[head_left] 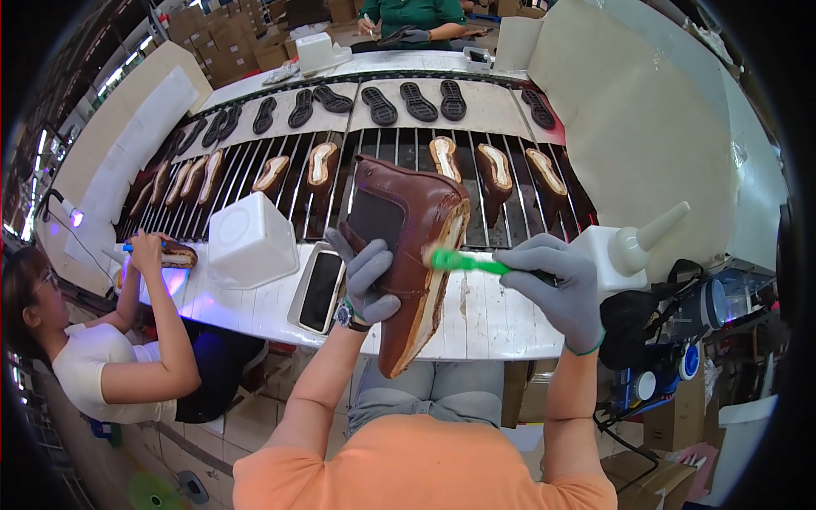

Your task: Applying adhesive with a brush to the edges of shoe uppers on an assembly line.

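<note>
My gloved left hand [367,276] grips a brown ankle boot [404,204], held tilted above the white table with its toe toward me. The boot has a dark side panel, and its pale, unsoled bottom faces right. In my gloved right hand [552,285] is a green-handled brush [467,262], its bristle end at the boot's lower edge. My fingers wrap the handle's far end. Near my right hand stands a white squeeze bottle [620,251] with a long nozzle. A phone [321,291] lies in a white tray left of the boot.
Beyond the table [484,314], a rod conveyor [374,140] carries several upturned boots [321,166]. Black soles [378,106] lie on a shelf behind it. A white square tub [251,240] sits at left. A co-worker [127,348] works at far left, another [412,21] across the line.
</note>
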A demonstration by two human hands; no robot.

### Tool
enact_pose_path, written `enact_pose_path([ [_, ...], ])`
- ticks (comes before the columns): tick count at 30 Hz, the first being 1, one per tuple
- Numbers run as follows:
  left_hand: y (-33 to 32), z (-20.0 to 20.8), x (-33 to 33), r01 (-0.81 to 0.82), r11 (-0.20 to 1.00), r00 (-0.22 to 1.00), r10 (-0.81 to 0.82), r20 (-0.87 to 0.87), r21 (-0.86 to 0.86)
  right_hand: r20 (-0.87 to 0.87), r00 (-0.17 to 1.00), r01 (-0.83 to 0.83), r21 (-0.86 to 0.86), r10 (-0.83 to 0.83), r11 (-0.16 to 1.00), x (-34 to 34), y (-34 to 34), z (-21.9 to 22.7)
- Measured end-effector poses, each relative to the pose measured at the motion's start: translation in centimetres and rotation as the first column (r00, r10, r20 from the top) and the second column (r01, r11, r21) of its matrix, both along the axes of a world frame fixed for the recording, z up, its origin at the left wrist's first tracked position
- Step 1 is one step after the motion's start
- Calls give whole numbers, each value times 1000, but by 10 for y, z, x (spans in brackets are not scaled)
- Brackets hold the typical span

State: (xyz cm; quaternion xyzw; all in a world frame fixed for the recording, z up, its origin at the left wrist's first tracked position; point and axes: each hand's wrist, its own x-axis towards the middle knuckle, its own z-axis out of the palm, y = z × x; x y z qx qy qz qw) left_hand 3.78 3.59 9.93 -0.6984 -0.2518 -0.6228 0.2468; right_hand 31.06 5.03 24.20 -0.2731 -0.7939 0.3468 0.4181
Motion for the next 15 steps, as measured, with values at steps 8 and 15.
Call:
enact_pose_path([
  [8, 3, -7, 3, 25, 1000, 1000, -25, 17, -17, -8, 985, 174, 40, -174, 984, -1, 12, 4],
  [15, 1, -2, 8, 20, 994, 997, -12, 81, -106, 184, 971, -150, -40, 155, 988, 9, 0, 3],
])
